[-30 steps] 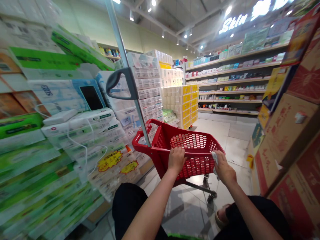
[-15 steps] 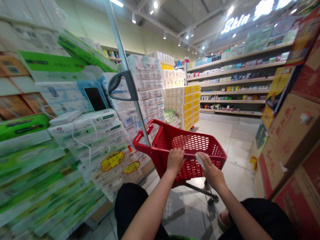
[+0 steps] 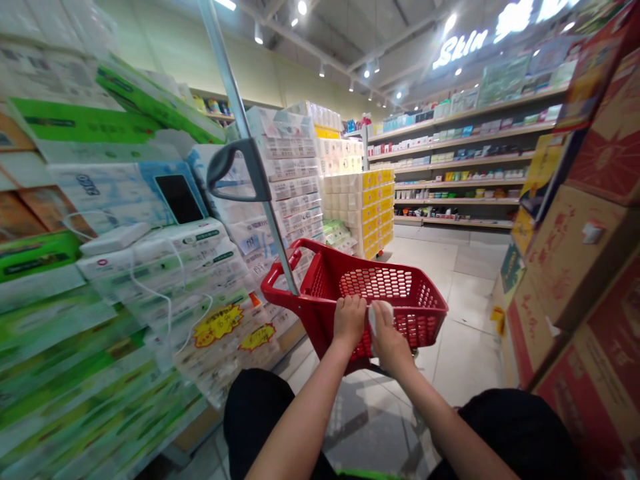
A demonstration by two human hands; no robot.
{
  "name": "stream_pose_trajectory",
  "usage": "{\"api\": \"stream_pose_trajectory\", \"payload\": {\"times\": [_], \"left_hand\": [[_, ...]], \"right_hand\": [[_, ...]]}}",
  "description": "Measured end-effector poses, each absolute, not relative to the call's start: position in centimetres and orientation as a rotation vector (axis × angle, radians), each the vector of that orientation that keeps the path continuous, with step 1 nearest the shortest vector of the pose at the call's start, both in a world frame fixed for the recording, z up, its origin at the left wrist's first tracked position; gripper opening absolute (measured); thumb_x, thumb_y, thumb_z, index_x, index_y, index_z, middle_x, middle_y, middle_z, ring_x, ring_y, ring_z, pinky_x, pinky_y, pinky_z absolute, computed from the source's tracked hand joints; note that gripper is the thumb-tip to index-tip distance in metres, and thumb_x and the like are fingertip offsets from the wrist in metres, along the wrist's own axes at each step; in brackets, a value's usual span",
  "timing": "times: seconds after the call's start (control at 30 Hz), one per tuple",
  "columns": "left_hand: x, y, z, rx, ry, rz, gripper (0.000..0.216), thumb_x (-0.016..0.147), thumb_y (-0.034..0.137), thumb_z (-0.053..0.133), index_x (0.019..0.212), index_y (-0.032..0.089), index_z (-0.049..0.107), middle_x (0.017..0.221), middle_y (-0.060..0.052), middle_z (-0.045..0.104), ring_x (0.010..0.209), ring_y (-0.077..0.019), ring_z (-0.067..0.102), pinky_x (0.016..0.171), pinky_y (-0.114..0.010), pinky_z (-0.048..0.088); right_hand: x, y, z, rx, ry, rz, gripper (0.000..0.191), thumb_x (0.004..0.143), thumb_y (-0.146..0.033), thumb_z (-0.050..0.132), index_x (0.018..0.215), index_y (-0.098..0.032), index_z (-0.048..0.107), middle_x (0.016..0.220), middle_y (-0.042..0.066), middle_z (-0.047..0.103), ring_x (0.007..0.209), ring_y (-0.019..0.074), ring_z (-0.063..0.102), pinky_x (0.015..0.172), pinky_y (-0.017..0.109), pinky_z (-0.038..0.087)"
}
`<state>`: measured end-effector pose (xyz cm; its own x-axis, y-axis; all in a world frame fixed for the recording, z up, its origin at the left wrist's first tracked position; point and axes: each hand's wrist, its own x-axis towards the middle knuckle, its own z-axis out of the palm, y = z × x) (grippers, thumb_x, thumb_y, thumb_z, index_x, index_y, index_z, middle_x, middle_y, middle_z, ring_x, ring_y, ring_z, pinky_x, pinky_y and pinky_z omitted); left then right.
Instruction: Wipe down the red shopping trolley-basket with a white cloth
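In front of me stands a red plastic shopping cart (image 3: pixel 320 293) with a honeycomb mesh basket and a metal pole rising to a grey handle (image 3: pixel 260 170). My left hand (image 3: pixel 350 321) is closed over the near rim of the basket. Just right of it, my right hand (image 3: pixel 391 343) presses a white cloth (image 3: pixel 379 317) against the same rim and outer side. The cloth is partly hidden under the fingers; it may be a tissue or wipe.
Stacked tissue packs (image 3: pixel 90 313) fill the left side, with a phone (image 3: pixel 179 199) and a white cabled device (image 3: pixel 115 239) on them. Cardboard boxes (image 3: pixel 575 260) pile up at the right. Shelves of goods (image 3: pixel 455 160) stand behind, beyond a tiled floor (image 3: pixel 465 293).
My right hand has slid left along the basket rim with the cloth, closer to my left hand. The left hand keeps its grip on the rim. The view has shifted slightly.
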<state>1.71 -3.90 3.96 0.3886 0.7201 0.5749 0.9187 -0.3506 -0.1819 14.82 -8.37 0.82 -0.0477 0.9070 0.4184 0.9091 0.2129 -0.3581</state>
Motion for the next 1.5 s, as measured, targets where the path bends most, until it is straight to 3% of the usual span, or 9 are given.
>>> {"api": "stream_pose_trajectory", "payload": {"times": [0.1, 0.3, 0.57, 0.77, 0.9, 1.07, 1.27, 1.37, 1.5], "left_hand": [[1.4, -4.0, 4.0, -2.163, -1.399, -0.544, 0.01, 0.094, 0.018, 0.049, 0.097, 0.019, 0.058, 0.094, -0.006, 0.058, 0.09, -0.0228, 0.05, 0.085, -0.04, 0.038], [0.6, -4.2, 4.2, -2.221, -1.39, -0.541, 0.028, 0.085, 0.039, 0.067, 0.102, 0.02, 0.057, 0.102, -0.007, 0.058, 0.094, -0.0244, 0.05, 0.088, -0.041, 0.039], [1.9, -4.3, 4.0, -2.223, -1.381, -0.559, 0.03, 0.084, 0.04, 0.068, 0.103, 0.019, 0.056, 0.102, -0.007, 0.058, 0.094, -0.0243, 0.049, 0.087, -0.041, 0.039], [2.5, -4.5, 4.0, -2.212, -1.39, -0.563, 0.025, 0.087, 0.038, 0.064, 0.102, 0.019, 0.056, 0.103, -0.008, 0.058, 0.095, -0.0248, 0.049, 0.087, -0.042, 0.039], [2.2, -4.6, 4.0, -2.189, -1.386, -0.563, 0.009, 0.094, 0.02, 0.048, 0.098, 0.02, 0.057, 0.098, -0.006, 0.059, 0.091, -0.023, 0.05, 0.086, -0.04, 0.038], [1.4, -4.8, 4.2, -2.227, -1.363, -0.562, 0.021, 0.088, 0.034, 0.062, 0.101, 0.019, 0.056, 0.102, -0.007, 0.058, 0.094, -0.0243, 0.049, 0.087, -0.041, 0.038], [1.5, -4.7, 4.3, -2.235, -1.376, -0.577, 0.029, 0.084, 0.039, 0.068, 0.101, 0.02, 0.055, 0.102, -0.006, 0.058, 0.094, -0.0238, 0.049, 0.086, -0.04, 0.038], [1.8, -4.6, 4.2, -2.236, -1.378, -0.581, 0.03, 0.083, 0.04, 0.069, 0.101, 0.02, 0.055, 0.102, -0.006, 0.058, 0.094, -0.0241, 0.049, 0.087, -0.04, 0.038], [1.9, -4.6, 4.2, -2.218, -1.385, -0.567, 0.023, 0.088, 0.036, 0.063, 0.1, 0.019, 0.055, 0.1, -0.007, 0.058, 0.093, -0.0243, 0.049, 0.087, -0.04, 0.037]], "right_hand": [[13.0, -8.9, 1.1, -1.564, -2.018, -0.041, 0.081, 0.084, -0.014, 0.043, 0.156, -0.028, 0.008, 0.157, 0.013, 0.027, 0.083, 0.0178, 0.069, 0.061, 0.029, 0.057], [21.8, -9.0, 0.0, -1.543, -1.965, -0.152, 0.073, 0.088, -0.017, 0.04, 0.153, -0.04, 0.017, 0.156, -0.001, 0.033, 0.107, 0.016, 0.064, 0.06, 0.021, 0.057], [28.9, -7.9, -2.0, -1.703, -1.618, -0.175, 0.058, 0.094, -0.033, 0.037, 0.15, -0.035, 0.026, 0.149, 0.006, 0.041, 0.111, 0.0207, 0.061, 0.068, 0.028, 0.058], [19.8, -8.8, -0.3, -1.714, -1.816, -0.112, 0.068, 0.091, -0.026, 0.04, 0.154, -0.029, 0.015, 0.157, 0.01, 0.027, 0.099, 0.0215, 0.066, 0.064, 0.032, 0.059], [14.6, -9.9, 0.9, -1.548, -2.001, -0.079, 0.079, 0.086, -0.019, 0.043, 0.156, -0.029, 0.006, 0.159, 0.01, 0.022, 0.092, 0.0184, 0.068, 0.063, 0.028, 0.059], [20.3, -9.7, 0.3, -1.507, -2.018, -0.084, 0.075, 0.086, -0.018, 0.043, 0.152, -0.041, 0.017, 0.157, 0.0, 0.031, 0.096, 0.0159, 0.067, 0.062, 0.024, 0.058], [29.6, -8.0, -1.4, -1.593, -1.757, -0.017, 0.051, 0.094, -0.033, 0.04, 0.144, -0.037, 0.035, 0.148, 0.0, 0.043, 0.119, 0.0183, 0.058, 0.076, 0.027, 0.057], [28.1, -7.9, -1.1, -1.626, -1.673, 0.035, 0.051, 0.093, -0.035, 0.04, 0.144, -0.033, 0.036, 0.147, 0.003, 0.043, 0.123, 0.0215, 0.054, 0.08, 0.031, 0.057], [20.6, -8.6, 0.6, -1.572, -1.824, 0.133, 0.061, 0.09, -0.028, 0.043, 0.149, -0.034, 0.031, 0.154, 0.004, 0.034, 0.11, 0.022, 0.062, 0.071, 0.032, 0.057]]}}
